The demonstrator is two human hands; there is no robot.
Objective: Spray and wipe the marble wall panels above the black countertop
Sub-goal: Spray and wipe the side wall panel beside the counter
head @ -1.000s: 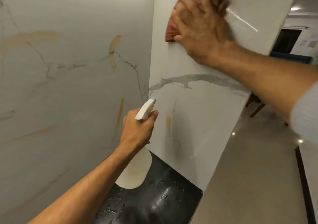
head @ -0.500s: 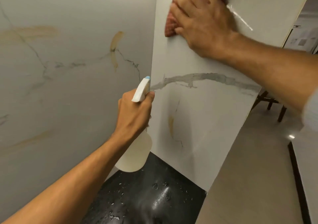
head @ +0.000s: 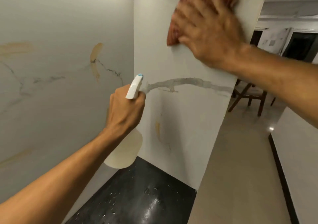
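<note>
Marble wall panels (head: 60,103) meeting over black table (head: 137,198). Right grip (head: 210,29) spread flat on red cloth (head: 173,34), high on right-hand panel (head: 185,120). Left grip (head: 125,110) curled round spray bottle (head: 127,153) below, nozzle toward same panel.

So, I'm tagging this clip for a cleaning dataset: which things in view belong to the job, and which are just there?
Job: spray bottle gripped by left hand; reddish cloth pressed by right hand on right marble panel; left marble panel; wet black countertop.
Just there: wooden chair; floor.
</note>
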